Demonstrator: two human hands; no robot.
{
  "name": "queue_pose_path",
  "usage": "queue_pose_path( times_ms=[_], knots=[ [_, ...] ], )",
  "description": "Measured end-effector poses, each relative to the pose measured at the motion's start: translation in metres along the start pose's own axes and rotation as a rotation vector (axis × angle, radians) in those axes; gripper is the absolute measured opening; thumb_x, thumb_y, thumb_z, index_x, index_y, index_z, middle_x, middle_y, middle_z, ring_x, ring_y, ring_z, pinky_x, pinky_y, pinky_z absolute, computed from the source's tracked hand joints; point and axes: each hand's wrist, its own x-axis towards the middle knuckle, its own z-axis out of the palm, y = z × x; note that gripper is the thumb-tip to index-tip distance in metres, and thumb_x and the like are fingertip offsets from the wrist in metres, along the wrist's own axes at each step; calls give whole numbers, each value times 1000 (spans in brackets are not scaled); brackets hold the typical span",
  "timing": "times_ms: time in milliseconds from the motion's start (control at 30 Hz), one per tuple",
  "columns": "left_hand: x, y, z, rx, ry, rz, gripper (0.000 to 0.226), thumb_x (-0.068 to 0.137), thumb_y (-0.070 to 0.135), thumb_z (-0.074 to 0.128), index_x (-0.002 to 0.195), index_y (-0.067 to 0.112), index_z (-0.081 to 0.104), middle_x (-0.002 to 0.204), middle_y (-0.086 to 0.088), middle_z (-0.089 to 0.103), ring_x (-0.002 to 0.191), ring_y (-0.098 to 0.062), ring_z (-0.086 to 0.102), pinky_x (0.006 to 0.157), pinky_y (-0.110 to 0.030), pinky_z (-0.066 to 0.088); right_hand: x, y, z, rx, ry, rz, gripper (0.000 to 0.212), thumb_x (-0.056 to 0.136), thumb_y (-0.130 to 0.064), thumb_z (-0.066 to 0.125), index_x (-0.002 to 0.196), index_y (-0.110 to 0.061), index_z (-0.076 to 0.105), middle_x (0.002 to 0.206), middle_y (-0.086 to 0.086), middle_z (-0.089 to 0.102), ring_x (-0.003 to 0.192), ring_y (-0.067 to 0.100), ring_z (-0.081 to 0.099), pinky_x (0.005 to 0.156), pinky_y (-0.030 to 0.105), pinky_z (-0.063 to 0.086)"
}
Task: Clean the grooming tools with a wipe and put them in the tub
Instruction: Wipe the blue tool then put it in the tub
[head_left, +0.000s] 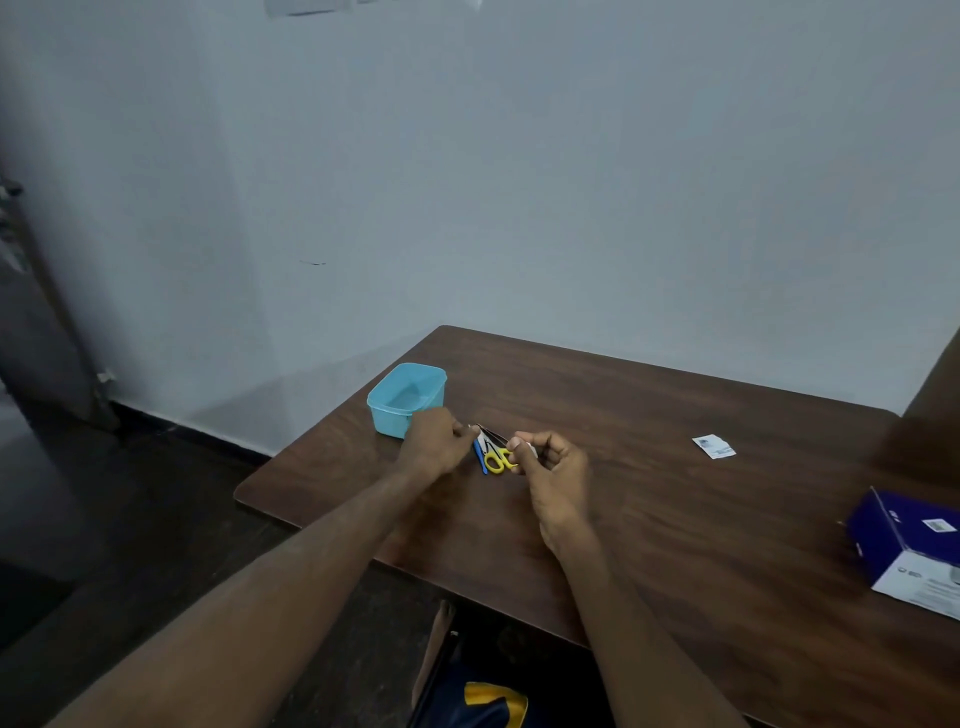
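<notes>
I'm looking down at a dark brown wood-grain table pushed against a pale, bluish-white wall, with a dark skirting strip along the floor to the left. The landmark here is the light blue tub, sitting open near the table's far left corner.

Just to the right of the tub, my left hand is curled, fingertips pinching the end of a small dark tool; what kind of tool it is, I can't make out. A little further right of the tub, my right hand is curled too, fingers pinched on something small and white, possibly the wipe, though I can't be sure.

Between my hands, near the tub, lie yellow-handled scissors and a thin blue stick flat on the wood.

Well to the right of the tub rests a small white sachet. Much further right, at the table's edge, sits a dark blue and white box.
</notes>
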Motion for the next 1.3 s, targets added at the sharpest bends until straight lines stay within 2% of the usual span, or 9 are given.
queue_pose_path(
  times_ms=[233,400,533,667,800,933,1067,1233,1300],
  knots=[
    [-3,3,2,-49,-33,-49,28,91,34,84,87,7,82,84,-9,78,81,-20,72,76,-37,58,0,0,-1,-2,-6,7,3,93,-11,81,94,-14,80,83,7,80,72,14,71,77,42,60],
    [-4,-2,-4,-75,-38,-63,13,94,18,79,86,9,85,83,-7,80,73,-10,70,72,-28,56,0,0,-1,-6,-2,10,2,93,-13,82,94,-14,81,86,6,81,72,14,72,78,44,61],
    [-9,1,-4,25,2,-69,25,90,33,85,85,8,80,76,-6,75,76,-15,70,67,-30,55,-1,-1,0,7,3,14,4,93,-9,81,93,-13,80,86,6,81,71,12,72,76,40,61],
    [-15,10,-4,119,28,-57,13,93,19,80,92,10,71,87,-5,69,84,-18,68,74,-34,60,-1,-2,0,17,25,24,5,92,-10,80,95,-14,81,87,6,81,72,14,72,80,42,62],
    [-17,11,-5,181,39,-62,22,96,12,71,79,14,56,88,-9,66,83,-23,65,63,-34,52,0,-1,0,48,67,43,9,92,-9,80,100,-13,81,85,5,81,71,14,73,79,35,61],
    [-21,7,-5,165,62,-42,18,99,14,67,83,8,66,84,-10,66,82,-27,67,63,-34,47,0,-1,1,76,92,50,9,94,-8,78,102,-12,81,84,5,81,71,12,73,78,30,60],
    [-26,6,-5,81,144,52,29,102,15,62,76,5,70,69,-3,63,79,-26,69,66,-38,50,2,0,2,81,98,50,11,97,-7,73,103,-11,81,88,5,82,74,13,74,81,34,60],
    [-36,32,11,-178,179,137,12,105,23,64,96,18,72,88,10,72,71,-1,64,63,-15,45,1,0,-2,79,166,3,13,96,-13,76,102,-23,83,98,-6,83,76,11,72,79,32,59],
    [-34,45,24,-281,160,167,13,105,21,64,97,16,73,90,9,76,74,-2,68,67,-19,52,2,-5,-8,166,220,-16,17,97,-8,75,102,-22,83,102,-4,83,78,12,70,72,26,58]
  ],
)
